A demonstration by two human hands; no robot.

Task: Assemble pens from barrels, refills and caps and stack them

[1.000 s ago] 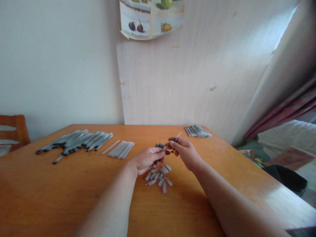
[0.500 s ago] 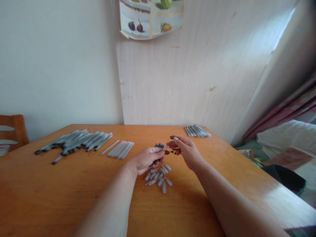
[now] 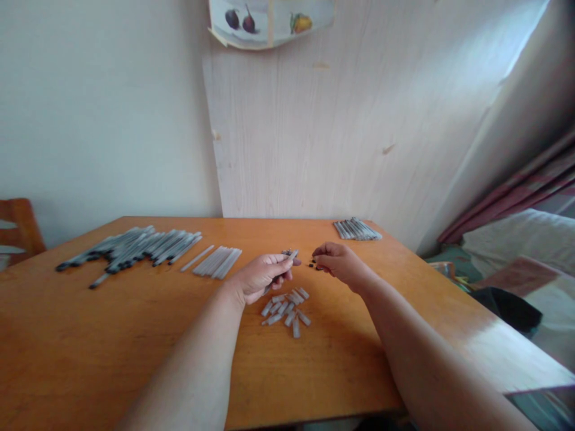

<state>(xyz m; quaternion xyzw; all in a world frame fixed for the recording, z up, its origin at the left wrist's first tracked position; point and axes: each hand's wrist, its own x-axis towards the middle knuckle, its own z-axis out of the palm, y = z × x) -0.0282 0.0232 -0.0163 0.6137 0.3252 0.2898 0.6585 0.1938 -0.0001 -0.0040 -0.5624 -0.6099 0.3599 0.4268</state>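
Firstly, at far left, a wooden chair (image 3: 18,224) stands behind the table (image 3: 90,347) edge. On the table's left part lies a loose heap of grey pens (image 3: 130,251) with dark ends, fanned and overlapping. Just right of it lies one pale tube (image 3: 197,258) by itself, then a neat row of clear tubes (image 3: 218,262), side by side and touching.

Centre: the left hand (image 3: 263,276) is held just above the table. Its thumb and fingers are closed on a short grey piece (image 3: 290,255), whose end sticks out toward the right hand. Nearer the viewer, a small scatter of short pieces (image 3: 285,306) lies flat on the wood at mixed angles, some touching. Between the two hands, a few small black bits (image 3: 313,263) lie on the table.

The right hand (image 3: 339,263) sits low just right of them, fingers curled in narrow, tips pinched at the bits. Whether a bit is gripped cannot be told.

At the table's far right corner lies a bundle (image 3: 357,229) of grey sticks, laid parallel, well apart from both hands. All stock noted lies directly on the table top.

On the wall above, a fruit poster (image 3: 269,21) hangs over a pale wood panel (image 3: 314,137). Right of the table, a dark object (image 3: 507,305) sits low; its kind cannot be told.
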